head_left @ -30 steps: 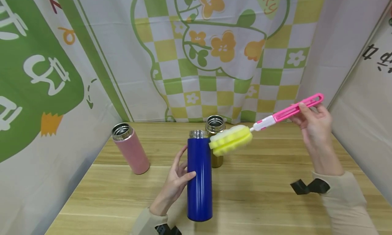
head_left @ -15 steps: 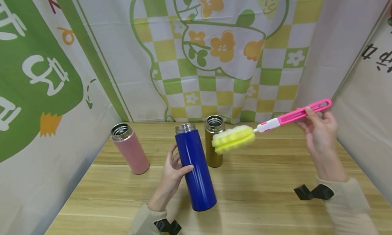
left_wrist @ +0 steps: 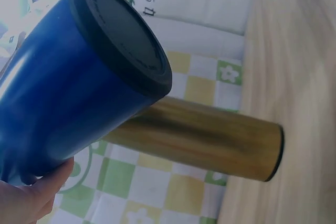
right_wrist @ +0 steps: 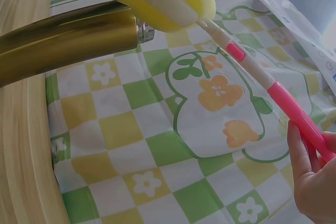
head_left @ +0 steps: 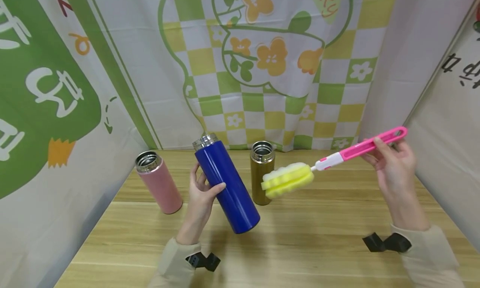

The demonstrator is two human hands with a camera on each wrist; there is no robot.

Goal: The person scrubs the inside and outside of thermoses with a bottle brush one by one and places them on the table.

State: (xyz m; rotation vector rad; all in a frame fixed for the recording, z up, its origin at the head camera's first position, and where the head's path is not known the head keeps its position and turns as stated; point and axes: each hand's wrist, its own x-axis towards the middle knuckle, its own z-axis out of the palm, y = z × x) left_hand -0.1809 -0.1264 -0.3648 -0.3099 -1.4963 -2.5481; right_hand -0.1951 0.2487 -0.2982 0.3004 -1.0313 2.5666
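Observation:
In the head view my left hand [head_left: 200, 198] grips a blue vacuum flask [head_left: 229, 188] by its side, thumb across the front. The flask has no lid, leans to the left and hangs above the table; its dark base [left_wrist: 126, 32] faces the left wrist camera. My right hand [head_left: 395, 171] holds a bottle brush [head_left: 360, 149] by its pink handle. The brush's yellow and white sponge head [head_left: 288, 180] points left, to the right of the blue flask and apart from it. Behind them a gold flask [head_left: 262, 175] stands upright without a lid.
A pink flask [head_left: 161, 184], also lidless, stands at the left of the wooden table [head_left: 318, 246]. A printed cloth [head_left: 270, 113] hangs along the table's back edge, with cloth walls on both sides. Each wrist wears a black camera [head_left: 388, 242].
My left hand has raised the blue flask, moved it left and tilted it from upright to leftward. The brush has shifted slightly right and down in my right hand.

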